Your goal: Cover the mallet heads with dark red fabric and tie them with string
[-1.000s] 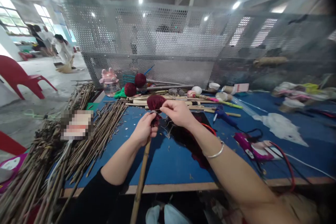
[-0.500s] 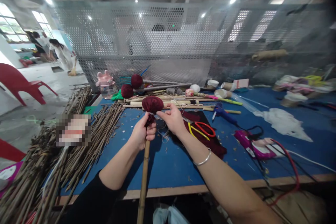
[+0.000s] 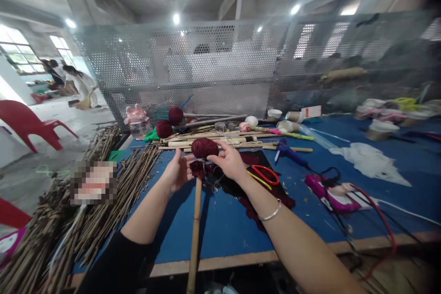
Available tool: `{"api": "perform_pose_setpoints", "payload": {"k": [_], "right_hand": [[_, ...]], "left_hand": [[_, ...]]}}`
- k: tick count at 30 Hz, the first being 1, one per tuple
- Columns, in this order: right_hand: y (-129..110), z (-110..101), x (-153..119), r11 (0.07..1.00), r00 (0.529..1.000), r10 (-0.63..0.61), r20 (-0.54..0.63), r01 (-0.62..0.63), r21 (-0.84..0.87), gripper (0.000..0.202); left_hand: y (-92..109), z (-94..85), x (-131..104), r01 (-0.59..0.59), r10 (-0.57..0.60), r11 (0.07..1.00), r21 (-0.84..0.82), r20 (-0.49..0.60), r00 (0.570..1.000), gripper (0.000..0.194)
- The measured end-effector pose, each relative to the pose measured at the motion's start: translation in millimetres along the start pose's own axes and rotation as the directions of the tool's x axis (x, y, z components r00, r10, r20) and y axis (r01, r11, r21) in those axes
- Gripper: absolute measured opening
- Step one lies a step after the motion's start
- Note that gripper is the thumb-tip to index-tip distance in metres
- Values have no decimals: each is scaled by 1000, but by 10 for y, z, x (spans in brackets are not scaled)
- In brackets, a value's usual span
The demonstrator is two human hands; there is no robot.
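Note:
A ball covered in dark red cloth [image 3: 204, 148] tops a bamboo stick [image 3: 196, 220] that leans down toward the table's front edge. Below the ball the gathered cloth [image 3: 197, 168] bunches around the stick. My right hand [image 3: 230, 161] grips the ball's right side between thumb and fingers. My left hand [image 3: 176, 172] is open beside the gathered cloth, fingers apart and their tips partly hidden behind it. Thin thread [image 3: 215, 188] hangs beneath my right hand. Red-and-yellow-handled scissors [image 3: 266, 175] lie on dark cloth to the right, their blades out of sight.
Bundled twigs [image 3: 127, 193] cover the left side. Two more dark red balls [image 3: 164, 128] lie at the back by a pink-lidded jar [image 3: 137, 121]. A blue glue gun [image 3: 291, 152] and a magenta device [image 3: 330, 193] with cables are on the right. A perforated metal screen [image 3: 206, 73] stands behind.
My left hand has let go of the gathered cloth and stick and opened to the left. My right hand has moved from beside the ball's lower edge onto its side. The view tilted slightly.

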State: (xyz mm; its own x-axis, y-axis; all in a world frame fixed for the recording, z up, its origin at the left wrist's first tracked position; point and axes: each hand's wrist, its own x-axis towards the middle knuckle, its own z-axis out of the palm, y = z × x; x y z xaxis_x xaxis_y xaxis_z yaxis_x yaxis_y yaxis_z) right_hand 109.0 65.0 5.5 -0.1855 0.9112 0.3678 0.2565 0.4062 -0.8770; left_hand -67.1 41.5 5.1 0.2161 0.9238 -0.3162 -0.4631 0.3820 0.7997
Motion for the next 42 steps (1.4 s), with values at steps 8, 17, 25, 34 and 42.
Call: {"api": "perform_pose_setpoints", "payload": {"k": [8, 17, 25, 34, 42], "right_hand": [[-12, 40, -24, 991, 1000, -18, 22, 21, -130, 45], [68, 125, -32, 985, 999, -32, -10, 30, -168, 48], [67, 178, -37, 982, 991, 51, 121, -72, 173, 53], [168, 227, -11, 902, 948, 105, 301, -218, 373, 32], [202, 153, 16, 932, 978, -85, 190, 10, 363, 53]], "left_hand": [[-227, 269, -92, 121, -119, 991, 56, -41, 992, 52], [-369, 255, -159, -95, 102, 991, 94, -68, 992, 33], [-232, 189, -191, -145, 147, 989, 38, -28, 989, 37], [-158, 106, -239, 145, -74, 973, -182, 347, 935, 30], [-222, 25, -145, 366, -268, 920, -143, 453, 850, 39]]}}
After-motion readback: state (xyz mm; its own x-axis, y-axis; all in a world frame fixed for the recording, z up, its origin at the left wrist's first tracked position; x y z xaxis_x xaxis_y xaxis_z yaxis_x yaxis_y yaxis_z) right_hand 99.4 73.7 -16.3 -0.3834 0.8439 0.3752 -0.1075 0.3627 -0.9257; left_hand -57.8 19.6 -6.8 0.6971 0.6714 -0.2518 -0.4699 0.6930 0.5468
